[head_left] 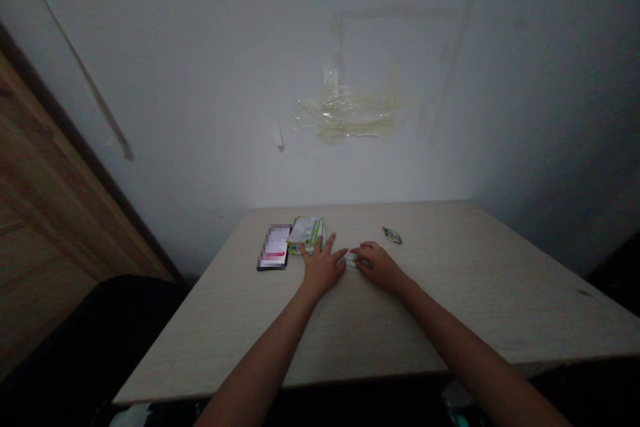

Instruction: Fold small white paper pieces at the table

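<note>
My left hand rests on the table with its fingers spread. Its fingertips reach over the near edge of a stack of flat green-and-white packets. Between the two hands lies a small folded white-and-green piece, perhaps the same kind of packet material. My right hand has its fingers curled at that piece's right side, while the left thumb is close to its left side. Part of the piece is hidden by the fingers.
A phone with a lit screen lies left of the packets. Beyond my right hand is a small folded green piece. The pale wooden table meets a wall with peeling tape. A dark object stands at the left.
</note>
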`<state>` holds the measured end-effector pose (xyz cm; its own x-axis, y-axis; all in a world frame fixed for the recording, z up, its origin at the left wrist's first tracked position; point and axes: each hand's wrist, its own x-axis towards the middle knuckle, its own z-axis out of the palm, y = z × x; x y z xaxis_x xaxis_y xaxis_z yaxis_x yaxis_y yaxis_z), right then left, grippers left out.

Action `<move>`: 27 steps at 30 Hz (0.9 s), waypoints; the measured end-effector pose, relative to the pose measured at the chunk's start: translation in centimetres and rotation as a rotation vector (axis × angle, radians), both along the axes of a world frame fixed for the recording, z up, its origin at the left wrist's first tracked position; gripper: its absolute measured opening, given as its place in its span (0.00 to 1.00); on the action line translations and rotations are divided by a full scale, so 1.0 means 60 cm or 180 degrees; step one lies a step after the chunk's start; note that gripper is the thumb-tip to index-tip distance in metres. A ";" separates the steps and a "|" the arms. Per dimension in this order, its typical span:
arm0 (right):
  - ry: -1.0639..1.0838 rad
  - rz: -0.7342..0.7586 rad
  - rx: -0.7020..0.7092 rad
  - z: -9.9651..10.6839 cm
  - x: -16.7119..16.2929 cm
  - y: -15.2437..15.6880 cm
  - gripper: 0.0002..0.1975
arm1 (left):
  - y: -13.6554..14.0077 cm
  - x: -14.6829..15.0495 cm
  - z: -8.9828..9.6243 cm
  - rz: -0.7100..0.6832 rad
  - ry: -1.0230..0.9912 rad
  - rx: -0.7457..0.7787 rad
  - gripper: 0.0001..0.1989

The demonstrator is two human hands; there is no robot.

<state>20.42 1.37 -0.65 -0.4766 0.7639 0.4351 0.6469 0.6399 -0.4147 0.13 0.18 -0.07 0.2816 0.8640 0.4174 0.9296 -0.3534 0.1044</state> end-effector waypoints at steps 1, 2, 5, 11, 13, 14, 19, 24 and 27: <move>0.0028 0.0011 -0.0006 0.002 0.000 -0.001 0.14 | 0.000 0.000 0.000 0.0011 -0.0008 -0.0011 0.17; 0.0054 0.0021 -0.0005 0.004 -0.001 -0.003 0.13 | 0.000 0.001 0.000 0.0027 -0.0020 -0.0025 0.17; 0.0067 0.0056 0.0004 0.008 -0.002 -0.005 0.13 | 0.000 0.003 0.000 0.0077 -0.0059 -0.0032 0.17; -0.0051 -0.0008 0.0197 0.010 -0.001 -0.005 0.06 | -0.001 0.003 0.003 0.0055 -0.0057 0.0072 0.18; -0.0130 -0.0048 0.0261 0.010 0.000 -0.005 0.04 | -0.001 0.003 0.005 0.0054 -0.0051 0.0082 0.18; -0.0161 -0.0072 0.0278 0.010 0.000 -0.005 0.04 | -0.001 0.003 0.005 0.0062 -0.0050 0.0081 0.18; -0.0180 -0.0169 0.0320 0.010 0.003 -0.006 0.05 | -0.003 0.004 0.005 0.0102 -0.0054 0.0044 0.18; -0.0008 -0.0056 0.0326 0.002 0.010 0.000 0.07 | -0.006 0.001 0.002 0.0059 -0.0082 0.0008 0.21; 0.0055 -0.0008 0.0325 -0.004 0.013 0.006 0.07 | -0.008 -0.001 0.002 -0.0019 -0.0091 -0.0034 0.23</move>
